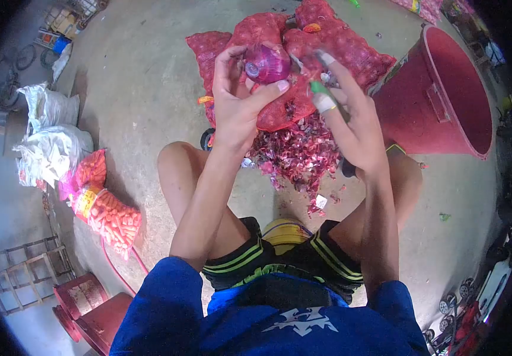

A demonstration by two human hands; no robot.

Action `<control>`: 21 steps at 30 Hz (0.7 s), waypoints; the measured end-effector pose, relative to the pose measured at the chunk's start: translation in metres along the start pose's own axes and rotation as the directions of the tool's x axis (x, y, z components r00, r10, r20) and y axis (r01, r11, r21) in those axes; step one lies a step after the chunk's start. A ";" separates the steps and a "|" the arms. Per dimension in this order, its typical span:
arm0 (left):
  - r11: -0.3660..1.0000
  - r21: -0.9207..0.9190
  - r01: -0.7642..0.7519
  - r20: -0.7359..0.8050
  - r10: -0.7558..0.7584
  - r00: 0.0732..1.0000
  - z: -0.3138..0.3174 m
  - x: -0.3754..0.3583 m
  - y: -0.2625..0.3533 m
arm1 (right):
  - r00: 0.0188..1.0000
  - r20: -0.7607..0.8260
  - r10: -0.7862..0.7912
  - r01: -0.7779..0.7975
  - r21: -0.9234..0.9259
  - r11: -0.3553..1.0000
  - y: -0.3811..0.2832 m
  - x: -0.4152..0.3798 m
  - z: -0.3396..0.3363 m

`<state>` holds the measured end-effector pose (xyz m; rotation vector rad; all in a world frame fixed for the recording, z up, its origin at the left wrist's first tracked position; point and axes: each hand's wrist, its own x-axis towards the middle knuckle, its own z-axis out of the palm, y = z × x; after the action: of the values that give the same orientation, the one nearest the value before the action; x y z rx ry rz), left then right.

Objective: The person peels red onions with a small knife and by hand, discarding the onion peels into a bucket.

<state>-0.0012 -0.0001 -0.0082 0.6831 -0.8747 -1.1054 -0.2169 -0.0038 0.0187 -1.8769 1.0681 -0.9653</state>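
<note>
My left hand (241, 104) is closed around a purple-red onion (268, 64), thumb along its lower side and fingers behind it. To the right of the onion, my right hand (351, 118) holds what looks like a small knife with a green handle (318, 88). Its blade is blurred and hard to make out. White wrapping covers parts of the thumb and a finger on that hand. Below both hands lies a pile of loose onion skins (297, 151) on the floor. Red mesh sacks of onions (351, 50) lie just beyond the hands.
A large red tub (407, 110) leans at my right. White sacks (54, 148) and an orange-filled bag (113, 219) stand to the left. Red containers (93, 311) lie at lower left near a metal rack (27, 273). Between my legs is a yellow seat (285, 232).
</note>
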 end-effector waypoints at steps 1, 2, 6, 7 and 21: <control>1.000 0.001 0.002 -0.002 -0.002 1.000 0.000 -0.001 0.001 | 0.995 -0.032 -0.092 0.093 0.009 0.996 0.008 0.000 0.006; 0.999 0.036 -0.009 -0.014 0.009 1.000 0.001 -0.002 0.001 | 0.981 -0.066 -0.185 0.186 0.014 0.982 0.012 0.000 0.010; 0.992 0.119 -0.036 -0.033 0.040 0.999 0.003 -0.002 0.001 | 0.996 0.017 -0.091 0.091 -0.036 0.995 -0.001 0.002 0.005; 0.992 0.119 -0.036 -0.034 0.040 0.999 0.003 -0.002 0.002 | 0.993 0.000 -0.121 0.121 -0.038 0.992 -0.001 0.002 0.006; 0.993 0.112 0.028 -0.005 -0.028 1.000 0.000 0.000 0.000 | 0.964 0.152 0.216 -0.254 0.305 0.918 -0.010 0.003 0.011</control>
<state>-0.0015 -0.0003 -0.0082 0.7921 -0.9314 -1.0855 -0.2026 -0.0007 0.0233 -1.4802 0.9749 -0.8245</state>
